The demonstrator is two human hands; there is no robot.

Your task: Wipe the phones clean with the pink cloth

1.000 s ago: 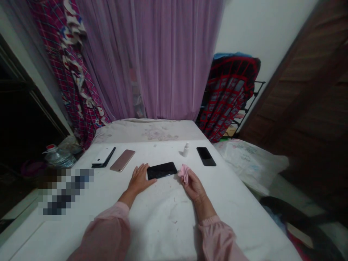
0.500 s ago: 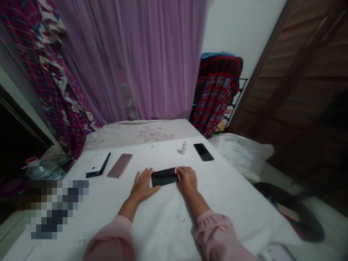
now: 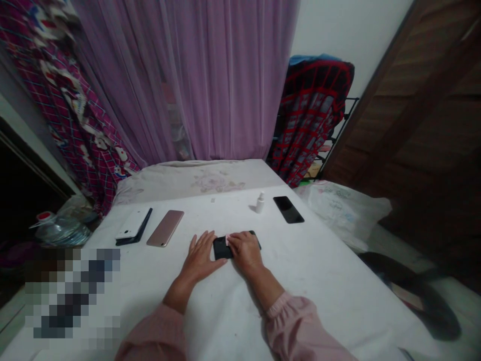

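L hand palm-down, grip spread wide round one end of blk rect. phone. R hand arched over phone, grip pinched on pink fabric cloth.

From where I stand: a black phone lies on a white sheet, both hands at it. Left hand is spread at its left end, thumb along the near edge. Right hand pinches a small pink cloth against the upper face and covers much of the phone; the far right corner shows beyond it. Sleeves pink. To the left, a rose-coloured phone lies back up, near a white phone resting on a dark flat item. Farther back, right of centre: white spray bottle, upright; near it, a second black phone. Purple curtain behind.
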